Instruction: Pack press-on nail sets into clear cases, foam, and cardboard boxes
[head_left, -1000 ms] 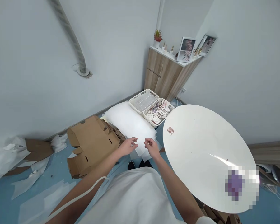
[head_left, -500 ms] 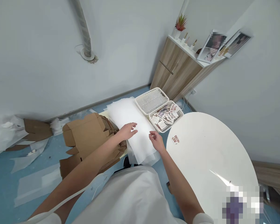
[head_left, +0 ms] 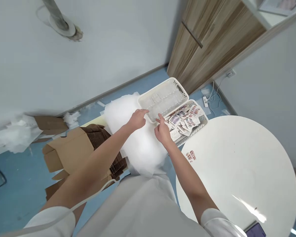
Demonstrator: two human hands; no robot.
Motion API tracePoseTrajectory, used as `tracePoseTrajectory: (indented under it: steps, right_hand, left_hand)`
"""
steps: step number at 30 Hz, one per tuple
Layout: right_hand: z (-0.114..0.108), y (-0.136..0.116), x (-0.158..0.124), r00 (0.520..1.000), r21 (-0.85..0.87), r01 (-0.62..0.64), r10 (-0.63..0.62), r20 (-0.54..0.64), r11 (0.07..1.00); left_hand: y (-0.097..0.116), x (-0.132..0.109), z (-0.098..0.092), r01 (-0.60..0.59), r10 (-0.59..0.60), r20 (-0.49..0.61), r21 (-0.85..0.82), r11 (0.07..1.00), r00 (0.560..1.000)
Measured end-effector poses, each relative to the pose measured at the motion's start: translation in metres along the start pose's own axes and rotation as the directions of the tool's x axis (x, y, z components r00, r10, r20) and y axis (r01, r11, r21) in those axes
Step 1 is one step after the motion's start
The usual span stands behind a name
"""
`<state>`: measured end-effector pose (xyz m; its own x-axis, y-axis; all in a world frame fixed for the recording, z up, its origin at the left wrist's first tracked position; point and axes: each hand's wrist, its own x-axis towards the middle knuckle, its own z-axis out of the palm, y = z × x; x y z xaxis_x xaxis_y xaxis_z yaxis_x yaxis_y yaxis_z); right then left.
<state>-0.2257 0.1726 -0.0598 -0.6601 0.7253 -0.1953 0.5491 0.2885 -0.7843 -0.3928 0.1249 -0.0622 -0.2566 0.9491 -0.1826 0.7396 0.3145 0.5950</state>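
Observation:
My left hand (head_left: 138,119) reaches over the stack of thin white sheets (head_left: 140,144), its index finger stretched toward a white plastic basket (head_left: 162,98). The fingertip overlaps the basket's near-left side; I cannot tell if it touches. At the basket's near corner is my right hand (head_left: 162,131), index finger extended and other fingers partly curled. Neither hand visibly holds anything. The basket looks shallow, with clear plastic inside. Against its right side stands a second white basket (head_left: 205,122), filled with small cards (head_left: 190,123) bearing what look like false nails.
Flattened brown cardboard boxes (head_left: 71,148) lie left of the sheets. A round white table (head_left: 236,158) is at the right, with a set of false nails (head_left: 191,156) and a dark purple device (head_left: 256,229). A wooden cabinet (head_left: 212,42) and a power strip (head_left: 205,101) are behind.
Both hands have moved forward from above the sheets to the near side of the shallow basket. My view has shifted closer and downward, and index fingers are now extended.

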Motion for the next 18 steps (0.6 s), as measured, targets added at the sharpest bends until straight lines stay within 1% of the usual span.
tracePoseTrajectory:
  steps: [2, 5, 8, 11, 13, 16, 18]
  right_hand:
    - [0.005, -0.001, 0.01, 0.999, -0.039, -0.036, 0.037, 0.038, 0.999]
    - [0.012, -0.001, 0.021, 0.99, -0.127, -0.096, 0.108, 0.093, 0.987]
    - [0.015, -0.001, 0.028, 0.977, -0.189, -0.153, 0.178, 0.119, 0.97]
    - [0.016, -0.006, 0.033, 0.965, -0.259, -0.183, 0.224, 0.14, 0.948]
    - [0.016, -0.012, 0.038, 0.95, -0.362, -0.199, 0.27, 0.157, 0.911]
    - [0.018, -0.022, 0.045, 0.911, -0.529, -0.224, 0.369, 0.186, 0.818]
    - [0.017, -0.026, 0.049, 0.889, -0.574, -0.218, 0.403, 0.218, 0.789]
  left_hand:
    - [-0.003, 0.015, 0.007, 0.013, -0.013, 0.012, -0.004, 1.0, 1.0]
    - [-0.006, 0.029, 0.015, 0.054, -0.054, 0.052, 0.004, 0.999, 0.997]
    - [-0.005, 0.035, 0.019, 0.091, -0.097, 0.095, 0.064, 0.994, 0.991]
    - [-0.001, 0.038, 0.019, 0.101, -0.12, 0.122, 0.148, 0.984, 0.985]
    - [0.003, 0.04, 0.018, 0.099, -0.13, 0.14, 0.211, 0.972, 0.981]
    - [0.009, 0.044, 0.018, 0.1, -0.147, 0.156, 0.274, 0.957, 0.977]
    - [0.011, 0.045, 0.019, 0.119, -0.166, 0.148, 0.283, 0.952, 0.975]
